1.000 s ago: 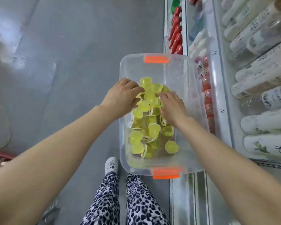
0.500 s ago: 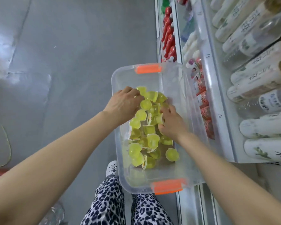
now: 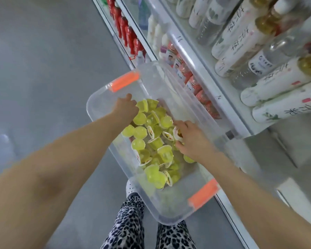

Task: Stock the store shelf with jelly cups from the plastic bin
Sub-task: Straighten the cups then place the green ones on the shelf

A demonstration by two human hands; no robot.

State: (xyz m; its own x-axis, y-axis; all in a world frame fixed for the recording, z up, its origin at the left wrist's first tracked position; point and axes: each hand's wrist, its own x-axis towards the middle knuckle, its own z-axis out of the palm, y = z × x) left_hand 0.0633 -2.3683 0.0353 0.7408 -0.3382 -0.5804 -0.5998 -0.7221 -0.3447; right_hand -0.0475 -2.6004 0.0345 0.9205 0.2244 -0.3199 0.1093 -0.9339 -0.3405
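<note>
Left hand (image 3: 126, 109), right hand (image 3: 191, 140) grasp jelly cups (image 3: 140, 132).

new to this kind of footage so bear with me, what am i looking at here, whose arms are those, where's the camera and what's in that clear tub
No machine here: these are a person's two bare arms, filmed by a wide-angle camera worn on their head and looking down, hence the patterned trousers and white shoe below. The clear plastic bin with orange handles holds yellow-green jelly cups. The left hand reaches into the far end of the pile, fingers hidden. The right hand curls round a cup or two with printed lids. On the right is the store shelf, stocked with bottles.
</note>
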